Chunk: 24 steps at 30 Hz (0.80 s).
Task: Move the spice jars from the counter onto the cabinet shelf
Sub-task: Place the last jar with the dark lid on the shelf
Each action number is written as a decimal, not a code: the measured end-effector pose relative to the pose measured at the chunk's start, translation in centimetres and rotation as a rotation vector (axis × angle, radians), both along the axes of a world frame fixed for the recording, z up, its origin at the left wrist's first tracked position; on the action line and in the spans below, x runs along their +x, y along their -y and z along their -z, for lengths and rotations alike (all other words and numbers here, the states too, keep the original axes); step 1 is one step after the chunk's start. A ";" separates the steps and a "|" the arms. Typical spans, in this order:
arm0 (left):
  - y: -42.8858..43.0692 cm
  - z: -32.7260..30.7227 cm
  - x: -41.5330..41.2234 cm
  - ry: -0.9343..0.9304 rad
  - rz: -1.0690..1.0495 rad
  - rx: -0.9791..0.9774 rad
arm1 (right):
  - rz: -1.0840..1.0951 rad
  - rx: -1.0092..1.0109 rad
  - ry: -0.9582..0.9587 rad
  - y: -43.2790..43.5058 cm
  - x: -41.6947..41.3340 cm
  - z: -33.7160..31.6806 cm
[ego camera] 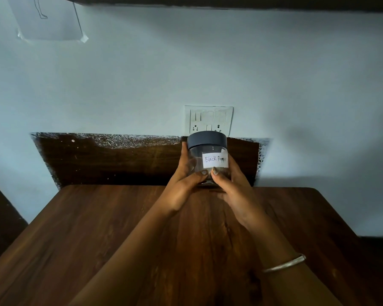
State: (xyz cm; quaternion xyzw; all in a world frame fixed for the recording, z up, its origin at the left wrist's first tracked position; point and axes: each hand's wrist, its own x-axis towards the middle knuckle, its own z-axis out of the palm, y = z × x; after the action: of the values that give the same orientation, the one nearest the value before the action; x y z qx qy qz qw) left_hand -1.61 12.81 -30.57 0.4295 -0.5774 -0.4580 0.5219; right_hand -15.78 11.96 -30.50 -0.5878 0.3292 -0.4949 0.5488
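Observation:
A clear spice jar [208, 151] with a dark grey lid and a white label reading "Black Pepper" is held upright above the far edge of the wooden counter [119, 239]. My left hand [184, 186] wraps its left side and my right hand [232, 191] wraps its right side and bottom. Both thumbs press on the jar's front, just below the label. The jar's base is hidden by my fingers. A dark band along the top of the view looks like the underside of a shelf [230, 2].
A white switch and socket plate [209, 120] sits on the pale wall right behind the jar. A dark wooden backboard [108, 160] runs along the counter's back. A sheet of paper [47, 18] is taped to the wall at upper left. My right wrist wears a silver bangle [283, 265].

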 end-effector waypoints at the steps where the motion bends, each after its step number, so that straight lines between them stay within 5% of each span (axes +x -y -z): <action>1: 0.0 -0.2 -0.1 0.019 -0.003 -0.005 | 0.011 -0.009 0.015 0.0 -0.1 0.0; 10: -0.4 -0.3 -0.9 0.275 0.003 -0.100 | 0.188 -0.121 -0.413 0.2 -2.7 0.0; 24: 1.7 -2.8 -5.3 0.404 -0.187 -0.326 | 0.500 -0.237 -0.429 0.3 -6.4 -2.8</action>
State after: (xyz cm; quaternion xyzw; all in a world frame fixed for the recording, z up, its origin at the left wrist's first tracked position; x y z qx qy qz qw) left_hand -6.95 11.10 -27.80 0.4740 -0.6938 -0.2138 0.4983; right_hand -22.14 11.66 -27.70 -0.6390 0.5112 -0.5141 0.2571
